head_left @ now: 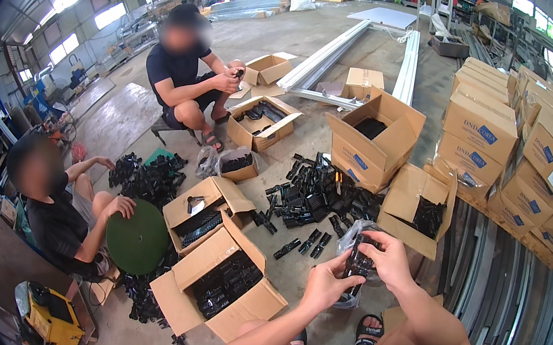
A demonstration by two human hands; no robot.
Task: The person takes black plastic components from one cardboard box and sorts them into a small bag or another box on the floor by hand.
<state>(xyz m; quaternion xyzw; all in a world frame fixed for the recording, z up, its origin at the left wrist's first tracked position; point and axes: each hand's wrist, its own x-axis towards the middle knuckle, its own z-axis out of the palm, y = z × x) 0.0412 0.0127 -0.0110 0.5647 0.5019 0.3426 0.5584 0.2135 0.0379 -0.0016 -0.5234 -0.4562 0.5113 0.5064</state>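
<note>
My left hand [326, 282] pinches the near end of a black part [358, 260], my right hand [389, 259] its far end, fingers closed; part's over a plastic bag [344, 301], nearer than the loose pile [304, 200]. Probably fitting or checking; next move likely needs steady grip.

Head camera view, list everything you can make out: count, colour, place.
Black part: at least one, black, lower centre, held
Clear plastic bag: one, transparent, lower centre
Loose black parts: many, black, piled at centre
Open cartons: at least seven, brown, centre
Stacked cartons: many, brown, right
Green disc: one, dark green, left
Yellow machine: one, yellow and black, lower left
White bars: several, white, upper right
Co-workers: two, dark-clothed, left and upper left
Sandals: two, black, bottom
Left hand: one, bare, lower centre
Right hand: one, bare, lower centre
</note>
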